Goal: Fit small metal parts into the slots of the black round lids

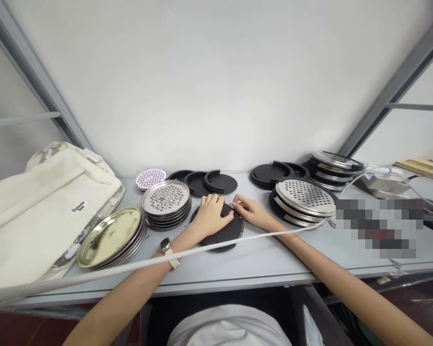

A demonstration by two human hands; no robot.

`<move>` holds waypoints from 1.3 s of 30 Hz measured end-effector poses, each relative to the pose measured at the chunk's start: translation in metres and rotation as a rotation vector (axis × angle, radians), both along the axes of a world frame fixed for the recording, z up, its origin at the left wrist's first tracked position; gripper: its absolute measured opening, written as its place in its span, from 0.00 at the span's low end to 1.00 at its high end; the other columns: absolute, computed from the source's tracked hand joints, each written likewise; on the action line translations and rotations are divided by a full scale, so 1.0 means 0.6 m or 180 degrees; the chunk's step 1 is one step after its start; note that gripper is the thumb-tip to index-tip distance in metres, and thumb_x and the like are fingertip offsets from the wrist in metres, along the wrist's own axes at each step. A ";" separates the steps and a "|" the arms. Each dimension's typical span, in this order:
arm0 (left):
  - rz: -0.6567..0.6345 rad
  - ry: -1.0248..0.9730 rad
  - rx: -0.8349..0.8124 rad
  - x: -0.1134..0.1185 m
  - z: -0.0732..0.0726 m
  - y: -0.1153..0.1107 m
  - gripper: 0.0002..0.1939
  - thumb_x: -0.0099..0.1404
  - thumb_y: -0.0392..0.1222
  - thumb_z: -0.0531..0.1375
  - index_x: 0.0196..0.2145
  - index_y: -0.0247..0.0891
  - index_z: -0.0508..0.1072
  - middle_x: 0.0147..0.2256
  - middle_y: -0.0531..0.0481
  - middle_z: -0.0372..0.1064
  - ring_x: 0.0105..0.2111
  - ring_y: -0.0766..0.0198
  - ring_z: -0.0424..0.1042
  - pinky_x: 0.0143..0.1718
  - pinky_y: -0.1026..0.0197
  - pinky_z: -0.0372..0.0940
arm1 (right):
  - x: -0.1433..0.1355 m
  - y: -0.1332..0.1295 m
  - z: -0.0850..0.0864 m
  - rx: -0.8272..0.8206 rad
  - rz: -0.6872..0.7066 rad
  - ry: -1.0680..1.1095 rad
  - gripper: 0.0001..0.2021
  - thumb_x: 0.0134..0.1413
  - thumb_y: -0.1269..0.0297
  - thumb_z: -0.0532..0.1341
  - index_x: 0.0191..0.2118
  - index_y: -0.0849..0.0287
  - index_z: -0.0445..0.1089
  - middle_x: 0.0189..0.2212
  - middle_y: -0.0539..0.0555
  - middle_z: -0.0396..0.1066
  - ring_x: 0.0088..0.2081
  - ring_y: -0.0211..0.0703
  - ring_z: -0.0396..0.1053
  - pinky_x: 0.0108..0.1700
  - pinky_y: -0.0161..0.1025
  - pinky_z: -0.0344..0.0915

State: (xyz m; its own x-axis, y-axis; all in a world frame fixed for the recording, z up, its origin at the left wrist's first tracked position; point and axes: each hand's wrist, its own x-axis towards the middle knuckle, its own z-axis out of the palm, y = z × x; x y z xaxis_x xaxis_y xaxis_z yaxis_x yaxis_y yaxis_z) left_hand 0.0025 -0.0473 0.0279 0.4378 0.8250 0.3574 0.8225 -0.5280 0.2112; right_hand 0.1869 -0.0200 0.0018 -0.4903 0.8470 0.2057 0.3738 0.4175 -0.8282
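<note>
A black round disc (222,235) lies on the table in front of me. My left hand (211,216) rests over its upper left part, with the fingers reaching to the far edge and the thumb stretched to the right, holding it down. At the disc's upper right rim, the fingers of my right hand (248,210) are pinched together. A small thin loop shows beside those fingertips, but what they hold is too small to make out. Just left of the disc stands a stack of round metal grater plates (166,198).
Black ring-shaped holders (221,183) lie along the wall. To the right is a stack of perforated metal plates (306,197); farther left are gold-coloured round lids (110,238) and a cream bag (46,216). A white cable (202,250) crosses in front of my forearms.
</note>
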 end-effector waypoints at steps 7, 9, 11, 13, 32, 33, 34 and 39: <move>0.0034 0.0078 0.0054 0.000 -0.003 0.003 0.13 0.63 0.50 0.54 0.38 0.37 0.64 0.38 0.45 0.64 0.43 0.53 0.62 0.47 0.50 0.56 | 0.000 -0.001 0.007 0.0297 -0.0158 -0.0426 0.15 0.61 0.52 0.48 0.31 0.58 0.59 0.19 0.44 0.55 0.22 0.34 0.54 0.25 0.32 0.50; 0.0041 0.0076 0.0051 0.000 -0.004 0.003 0.14 0.63 0.50 0.54 0.38 0.37 0.65 0.38 0.45 0.64 0.43 0.53 0.62 0.47 0.50 0.56 | 0.001 0.000 0.007 0.0348 -0.0143 -0.0459 0.15 0.61 0.53 0.47 0.32 0.59 0.59 0.20 0.45 0.55 0.22 0.34 0.53 0.26 0.32 0.51; 0.0030 0.0069 0.0040 0.000 -0.005 0.004 0.14 0.63 0.50 0.54 0.38 0.37 0.65 0.38 0.45 0.64 0.43 0.53 0.62 0.46 0.50 0.56 | 0.001 0.001 0.006 0.0388 -0.0126 -0.0484 0.15 0.61 0.53 0.47 0.31 0.59 0.59 0.20 0.45 0.55 0.22 0.34 0.54 0.26 0.32 0.51; 0.0011 0.0057 0.0029 0.000 -0.005 0.004 0.14 0.63 0.50 0.54 0.38 0.37 0.65 0.38 0.45 0.64 0.43 0.53 0.62 0.47 0.50 0.55 | 0.002 0.002 0.005 0.0435 -0.0126 -0.0512 0.15 0.62 0.54 0.47 0.31 0.59 0.59 0.20 0.45 0.55 0.23 0.34 0.54 0.27 0.32 0.51; -0.0507 -0.0163 0.0239 -0.001 0.003 0.000 0.16 0.64 0.41 0.54 0.49 0.37 0.59 0.48 0.43 0.59 0.49 0.54 0.59 0.49 0.52 0.56 | 0.004 0.005 0.008 0.0594 -0.0047 -0.0539 0.16 0.62 0.54 0.47 0.30 0.59 0.60 0.21 0.46 0.55 0.23 0.34 0.54 0.28 0.32 0.51; -0.0573 -0.0173 0.0210 -0.001 0.004 0.000 0.16 0.64 0.41 0.53 0.49 0.37 0.58 0.48 0.44 0.60 0.49 0.54 0.59 0.49 0.52 0.56 | 0.004 0.005 0.007 0.0582 -0.0059 -0.0546 0.16 0.62 0.54 0.47 0.30 0.60 0.60 0.21 0.46 0.55 0.23 0.34 0.54 0.28 0.32 0.51; -0.0614 -0.0186 0.0176 -0.001 0.005 0.000 0.15 0.65 0.40 0.53 0.49 0.37 0.58 0.48 0.44 0.61 0.49 0.54 0.60 0.49 0.52 0.55 | 0.004 0.006 0.007 0.0571 -0.0073 -0.0559 0.16 0.62 0.54 0.47 0.30 0.60 0.61 0.20 0.46 0.55 0.23 0.34 0.54 0.28 0.32 0.51; -0.0709 -0.0253 0.0079 -0.001 0.007 -0.001 0.14 0.66 0.39 0.52 0.49 0.38 0.57 0.49 0.44 0.62 0.49 0.55 0.61 0.49 0.52 0.55 | 0.004 0.004 0.009 0.0443 0.0014 -0.0496 0.18 0.62 0.52 0.47 0.38 0.62 0.66 0.24 0.48 0.61 0.25 0.35 0.56 0.28 0.32 0.53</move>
